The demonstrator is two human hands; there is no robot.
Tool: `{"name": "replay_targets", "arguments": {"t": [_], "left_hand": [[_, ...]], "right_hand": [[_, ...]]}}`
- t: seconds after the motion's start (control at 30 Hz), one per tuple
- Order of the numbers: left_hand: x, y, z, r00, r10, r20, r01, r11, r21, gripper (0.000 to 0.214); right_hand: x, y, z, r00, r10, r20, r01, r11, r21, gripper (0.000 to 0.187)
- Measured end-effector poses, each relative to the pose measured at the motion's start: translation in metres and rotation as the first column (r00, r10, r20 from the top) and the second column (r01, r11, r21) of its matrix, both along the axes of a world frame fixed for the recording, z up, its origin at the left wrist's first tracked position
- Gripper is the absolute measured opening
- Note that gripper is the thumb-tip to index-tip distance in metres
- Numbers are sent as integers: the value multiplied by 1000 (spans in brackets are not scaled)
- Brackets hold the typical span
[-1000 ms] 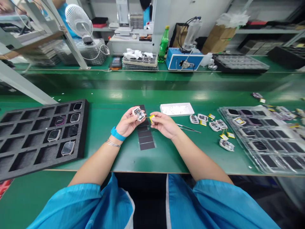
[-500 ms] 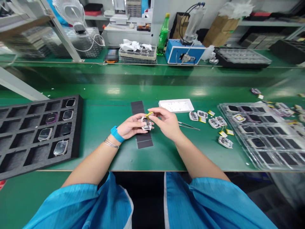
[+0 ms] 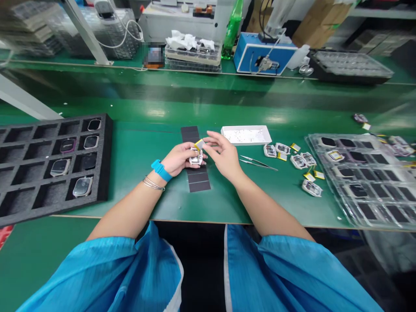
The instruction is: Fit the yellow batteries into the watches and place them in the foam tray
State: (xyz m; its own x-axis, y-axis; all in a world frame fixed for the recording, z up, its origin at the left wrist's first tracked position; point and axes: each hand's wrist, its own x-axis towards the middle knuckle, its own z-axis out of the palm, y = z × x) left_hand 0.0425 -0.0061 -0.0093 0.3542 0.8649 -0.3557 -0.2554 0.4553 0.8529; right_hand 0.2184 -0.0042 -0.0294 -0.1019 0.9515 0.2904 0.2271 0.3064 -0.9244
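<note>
My left hand (image 3: 178, 159) is closed around a small white watch case (image 3: 195, 158), its inner parts facing up. A flat silver battery with yellow edging (image 3: 199, 144) stands tilted at the far side of the case. My right hand (image 3: 224, 157) pinches the battery's right corner between thumb and fingertips, with one finger lifted above. Beneath the hands lies a strip of black rectangular pieces (image 3: 199, 186). Metal tweezers (image 3: 259, 163) rest on the table to the right of my right hand.
A white shallow box (image 3: 246, 135) with tiny bits sits behind the tweezers. Several open watch cases (image 3: 312, 188) with batteries lie at right, beside clear plastic trays (image 3: 339, 203) of screens. A black foam tray (image 3: 105, 164) holding watches is at left. A blue machine (image 3: 260, 54) stands on the shelf.
The battery has tilted so its silver face shows, and my right fingers have shifted to its right corner. The camera view has dipped slightly. My left hand still holds the case.
</note>
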Motion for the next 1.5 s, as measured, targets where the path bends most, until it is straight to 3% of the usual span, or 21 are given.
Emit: {"name": "replay_targets", "arguments": {"t": [0.1,0.2,0.33,0.5,0.97,1.13,1.27,1.4,1.5], "left_hand": [[-11,8,4,985,171,-5,-171,985,2,17],[-20,13,7,964,264,-6,-264,964,-37,12],[-21,14,5,978,210,0,-209,974,-83,6],[-14,11,0,985,173,-8,-173,980,-102,5],[-9,8,0,983,184,-12,-184,975,-126,6],[-6,7,2,980,198,-20,-199,972,-128,6],[-6,7,2,980,197,-21,-198,972,-125,5],[-5,6,3,980,197,-40,-200,974,-109,8],[0,3,6,974,210,-80,-217,973,-84,8]], "right_hand": [[3,8,-6,999,-18,44,21,998,-66,23],[2,10,-10,963,52,266,-37,997,-63,8],[-4,5,-12,830,81,552,-113,993,25,11],[-10,1,-11,748,46,662,-75,997,15,10],[-11,10,-18,801,38,598,2,998,-65,11],[-6,3,-20,778,103,620,-145,989,18,12],[5,-1,-10,772,189,607,-288,955,68,11],[14,0,6,868,113,484,-244,945,217,7],[15,0,14,965,48,258,-119,956,268,10]]}}
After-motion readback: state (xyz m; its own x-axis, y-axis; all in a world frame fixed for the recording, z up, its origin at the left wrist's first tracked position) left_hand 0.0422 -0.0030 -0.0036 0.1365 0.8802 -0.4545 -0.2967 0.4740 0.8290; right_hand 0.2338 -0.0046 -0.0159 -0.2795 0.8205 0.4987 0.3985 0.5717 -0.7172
